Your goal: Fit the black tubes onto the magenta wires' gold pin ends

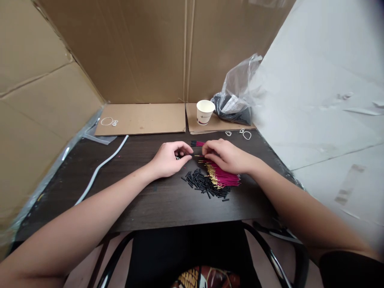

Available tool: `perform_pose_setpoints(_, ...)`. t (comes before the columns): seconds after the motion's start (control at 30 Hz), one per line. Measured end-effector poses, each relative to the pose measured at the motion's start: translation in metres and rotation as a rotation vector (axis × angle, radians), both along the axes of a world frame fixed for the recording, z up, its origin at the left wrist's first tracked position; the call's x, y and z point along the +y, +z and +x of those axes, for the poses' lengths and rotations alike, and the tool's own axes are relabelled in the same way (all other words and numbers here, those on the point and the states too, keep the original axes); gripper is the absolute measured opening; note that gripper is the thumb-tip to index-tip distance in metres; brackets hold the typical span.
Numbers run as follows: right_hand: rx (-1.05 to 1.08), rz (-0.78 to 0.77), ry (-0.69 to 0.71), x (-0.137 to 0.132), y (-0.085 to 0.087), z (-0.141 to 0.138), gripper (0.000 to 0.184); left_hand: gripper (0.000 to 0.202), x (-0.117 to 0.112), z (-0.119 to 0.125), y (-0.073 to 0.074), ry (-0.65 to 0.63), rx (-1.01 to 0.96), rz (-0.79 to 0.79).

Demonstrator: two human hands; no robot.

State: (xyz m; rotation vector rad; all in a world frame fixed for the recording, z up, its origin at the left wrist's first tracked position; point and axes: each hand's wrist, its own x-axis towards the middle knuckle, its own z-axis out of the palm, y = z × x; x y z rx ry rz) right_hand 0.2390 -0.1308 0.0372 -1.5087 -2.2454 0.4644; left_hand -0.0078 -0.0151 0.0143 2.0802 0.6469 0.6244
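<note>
Head view: I see left hand (169,161) with fingertips pressed together, contents unclear. The right hand (226,156) pinches thin wire (198,155) between both hands, with red wires (225,179) beneath right hand and black sleeves (202,185) alongside.

the tabletop (144,200) is very dark brown with a faint wood grain. near its middle, the wires (225,178) are magenta-pink with gold tips, and the short tubes (201,182) beside them are plain black. along the far edge, the cardboard sheets (144,118) are plain tan. the paper cup (205,112) there is white with a dark red band at its foot. the bag (240,92) at the far right corner is clear over black contents. the cable (102,166) on the left side and the rings (106,121) near the far left corner are white.
</note>
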Motion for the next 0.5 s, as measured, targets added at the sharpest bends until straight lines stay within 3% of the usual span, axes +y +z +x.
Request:
perform_pose_setpoints(0.13, 0.173, 0.07, 0.025, -0.002, 0.0047, 0.002, 0.017, 0.017, 0.001, 0.0, -0.0038, -0.028, 0.03, 0.043)
perform_pose_setpoints(0.37, 0.146, 0.172, 0.03, -0.0011, 0.0002, 0.0026, 0.014, 0.012, 0.002, -0.0005, -0.0036, -0.025, 0.071, 0.082)
perform_pose_setpoints(0.5, 0.166, 0.151, 0.016, -0.0007, -0.0007, 0.0026, 0.011, 0.012, 0.0021, 0.0, -0.0021, -0.016, 0.074, 0.048)
